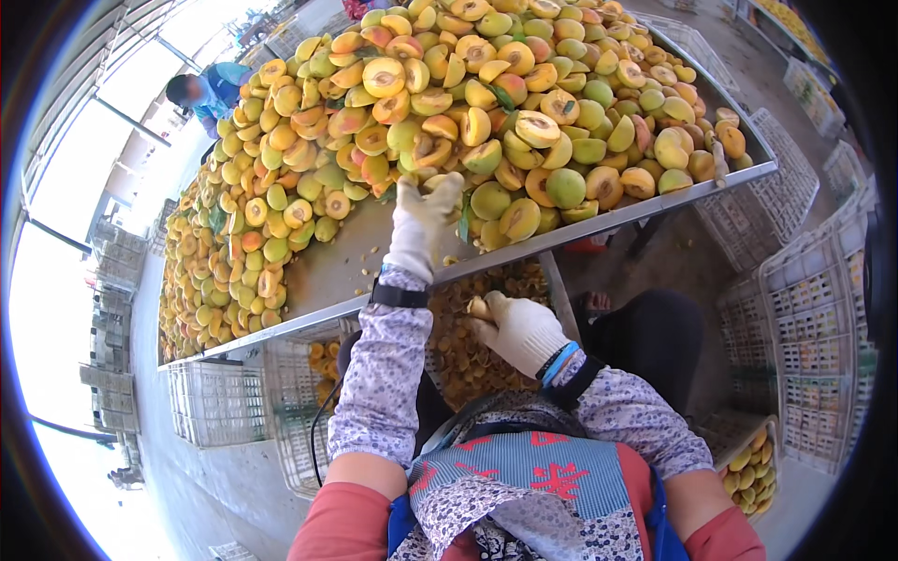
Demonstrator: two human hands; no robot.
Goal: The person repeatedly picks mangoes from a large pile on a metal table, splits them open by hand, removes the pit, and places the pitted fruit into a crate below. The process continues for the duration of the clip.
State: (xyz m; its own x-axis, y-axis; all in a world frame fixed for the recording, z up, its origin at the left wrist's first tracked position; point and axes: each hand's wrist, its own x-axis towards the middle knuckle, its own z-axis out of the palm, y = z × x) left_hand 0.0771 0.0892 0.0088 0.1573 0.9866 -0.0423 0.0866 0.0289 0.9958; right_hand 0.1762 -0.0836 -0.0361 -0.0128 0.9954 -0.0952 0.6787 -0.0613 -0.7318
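My left hand, in a pale knit glove, reaches over the metal table edge to the pile of halved yellow-green stone fruit, probably peaches or apricots. Its fingers are spread against the near fruit and look blurred; whether they grip a piece is unclear. My right hand, also gloved, is lower, above a container of brown fruit stones and scraps between my knees. Its fingers curl together around the stained fingertips, and I cannot tell whether something small is pinched there.
The metal-rimmed sorting table slopes across the view, with loose stones on its surface. Plastic crates stand below left and at the right. One crate at lower right holds whole fruit. A person works across the pile.
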